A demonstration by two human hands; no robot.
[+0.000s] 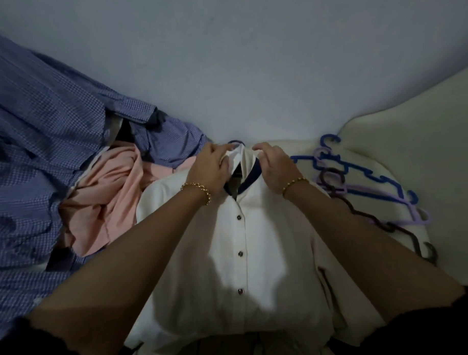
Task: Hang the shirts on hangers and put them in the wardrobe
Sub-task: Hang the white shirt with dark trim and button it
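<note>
Head view.

A: The white shirt [245, 243] is lying front-up on the cream surface [411, 134], buttoned below the neck, and both hands are working at its collar [250, 176]. The left hand [214, 164] is pinching one collar point, and the right hand [273, 162] is gripping the other side with curled fingers.

B: And a dark blue hanger hook [235, 142] is poking out just above the collar, so I'm judging the hanger is sitting inside.

A: Here's what I'm worrying about: the neck is gaping open at the top. Lifted like that, a shoulder may go sliding off the hanger arm.

B: Tugging too hard could be dragging that hook back under the fabric, too. And the spare hangers [360, 189] are lying tangled just beside the right forearm, so they're easy to snag. No wardrobe is showing.
</note>
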